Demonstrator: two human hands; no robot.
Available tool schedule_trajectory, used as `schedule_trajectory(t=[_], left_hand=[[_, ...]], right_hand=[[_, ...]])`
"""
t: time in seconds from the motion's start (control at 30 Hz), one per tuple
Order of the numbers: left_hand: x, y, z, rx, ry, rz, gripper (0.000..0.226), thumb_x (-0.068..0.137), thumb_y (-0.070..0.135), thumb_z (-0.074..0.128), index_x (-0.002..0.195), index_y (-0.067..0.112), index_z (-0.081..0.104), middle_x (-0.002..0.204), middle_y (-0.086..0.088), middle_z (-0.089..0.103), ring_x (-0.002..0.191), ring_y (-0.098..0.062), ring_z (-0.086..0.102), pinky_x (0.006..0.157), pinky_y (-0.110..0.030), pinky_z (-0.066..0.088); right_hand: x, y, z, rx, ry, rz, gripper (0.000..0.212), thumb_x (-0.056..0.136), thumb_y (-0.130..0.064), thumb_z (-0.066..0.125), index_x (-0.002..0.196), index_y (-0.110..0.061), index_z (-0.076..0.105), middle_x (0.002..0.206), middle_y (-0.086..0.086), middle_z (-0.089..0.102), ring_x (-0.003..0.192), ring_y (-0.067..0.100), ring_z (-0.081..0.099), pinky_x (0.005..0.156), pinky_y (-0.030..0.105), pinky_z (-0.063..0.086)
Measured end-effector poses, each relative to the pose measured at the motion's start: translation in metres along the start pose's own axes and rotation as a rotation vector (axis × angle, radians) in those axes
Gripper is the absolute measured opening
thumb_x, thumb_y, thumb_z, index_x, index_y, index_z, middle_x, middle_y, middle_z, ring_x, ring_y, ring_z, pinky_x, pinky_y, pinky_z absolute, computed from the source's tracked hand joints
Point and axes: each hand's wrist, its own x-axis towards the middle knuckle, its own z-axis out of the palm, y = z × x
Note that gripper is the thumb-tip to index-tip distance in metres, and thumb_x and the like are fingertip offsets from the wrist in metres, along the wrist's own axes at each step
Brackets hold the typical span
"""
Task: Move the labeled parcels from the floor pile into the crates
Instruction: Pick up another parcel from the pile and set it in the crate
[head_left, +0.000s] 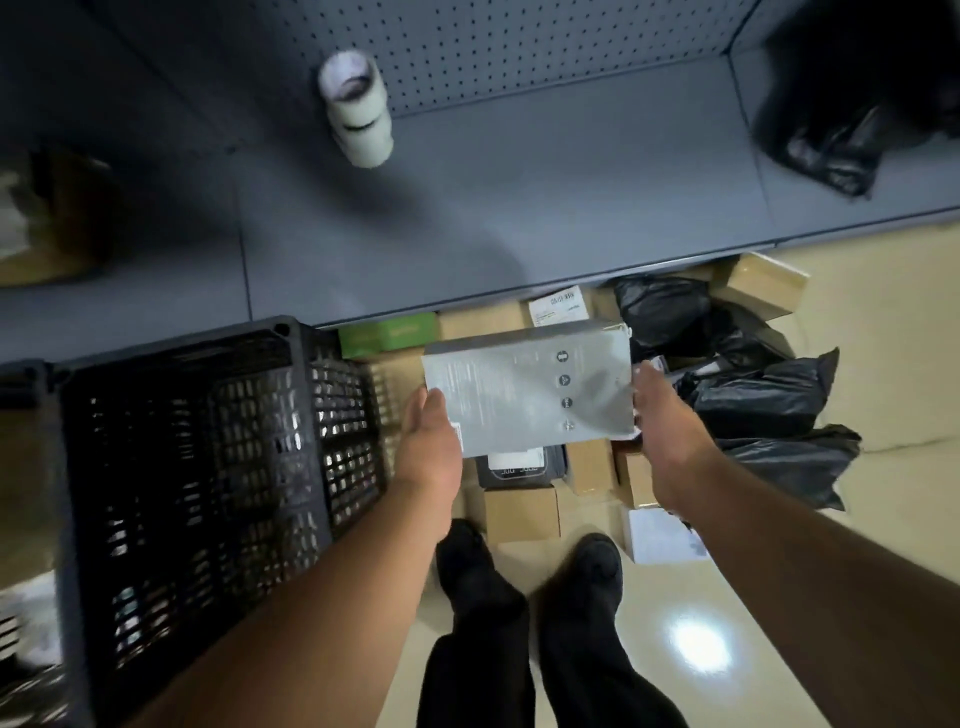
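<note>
left hand (428, 447) and right hand (662, 415) clasp the grey box (527, 387) by its short ends; it looks stiff, light, slick-wrapped, so grip the edges.

The black crate (197, 467) stands open-topped at the left, its near wall just beside the left forearm. The grey shelf (519, 218) overhangs the far edge of the floor pile, blocking any reach straight up there; a stack of tape rolls (358, 111) stands on it. Black bags (753, 384) crowd the pile's right side. Brown boxes (522, 512) lie by the shoes (524, 566); bare floor (883, 322) opens at right
</note>
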Motion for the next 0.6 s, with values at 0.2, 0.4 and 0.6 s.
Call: schedule_trajectory(t=[0.2, 0.4, 0.6], left_hand=[[-0.071, 0.012, -0.063, -0.081, 0.010, 0.015, 0.053, 0.103, 0.052, 0.035, 0.145, 0.021, 0.049, 0.153, -0.003, 0.049, 0.143, -0.028, 0.042, 0.120, -0.053, 0.029], [-0.130, 0.011, -0.116, -0.359, 0.061, 0.058, 0.054, 0.101, 0.047, 0.050, 0.140, 0.009, 0.050, 0.143, -0.018, 0.055, 0.133, -0.036, 0.053, 0.109, -0.049, 0.046], [-0.172, -0.022, -0.164, -0.477, 0.073, -0.001, 0.026, 0.104, 0.037, 0.047, 0.115, 0.042, 0.071, 0.109, 0.010, 0.078, 0.104, -0.004, 0.070, 0.088, -0.024, 0.050]], right_hand=[[-0.085, -0.018, -0.011, -0.005, -0.133, -0.071, 0.050, 0.100, -0.063, 0.039, 0.108, -0.024, 0.068, 0.110, -0.001, 0.074, 0.098, 0.017, 0.068, 0.081, 0.034, 0.048], [-0.146, -0.023, -0.011, 0.035, -0.345, -0.083, 0.044, 0.105, -0.055, 0.035, 0.131, -0.028, 0.057, 0.131, 0.000, 0.065, 0.128, 0.022, 0.057, 0.123, 0.044, 0.028], [-0.196, -0.019, -0.002, -0.094, -0.447, -0.174, 0.049, 0.102, -0.062, 0.032, 0.109, -0.025, 0.064, 0.126, 0.010, 0.062, 0.140, 0.038, 0.044, 0.113, 0.053, 0.033]])
